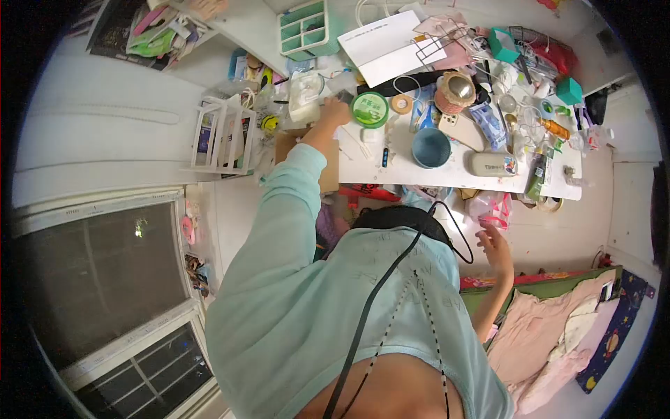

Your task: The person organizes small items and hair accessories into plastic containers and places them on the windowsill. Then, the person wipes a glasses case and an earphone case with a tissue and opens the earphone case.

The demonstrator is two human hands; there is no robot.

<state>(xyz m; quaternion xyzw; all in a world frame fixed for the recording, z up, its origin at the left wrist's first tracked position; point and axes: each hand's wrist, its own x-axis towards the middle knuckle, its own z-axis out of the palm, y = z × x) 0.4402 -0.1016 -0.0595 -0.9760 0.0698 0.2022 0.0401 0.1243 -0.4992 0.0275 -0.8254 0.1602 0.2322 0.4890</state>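
Left hand (336, 112): at small grey item (345, 96), beside round green-lidded tub (369, 109); grip unclear.
Right hand (494, 246): fingers apart, near clear-and-pink plastic bag (489, 209).
White table (401, 159): tub lidded, small items jumbled.

The person wears a loose, pale aqua fabric top (349, 300) with a wide, curved neckline. Faint dark lettering (447, 302), too blurred to read, marks its front. The roomy, long left sleeve (269, 223) gathers in soft folds and ends in a snug cuff (311, 159). A smooth black cord (366, 307) and a thin black-and-white beaded strand (436, 342) forming a V hang over the front. Black fabric (401, 217) shows at the waist.
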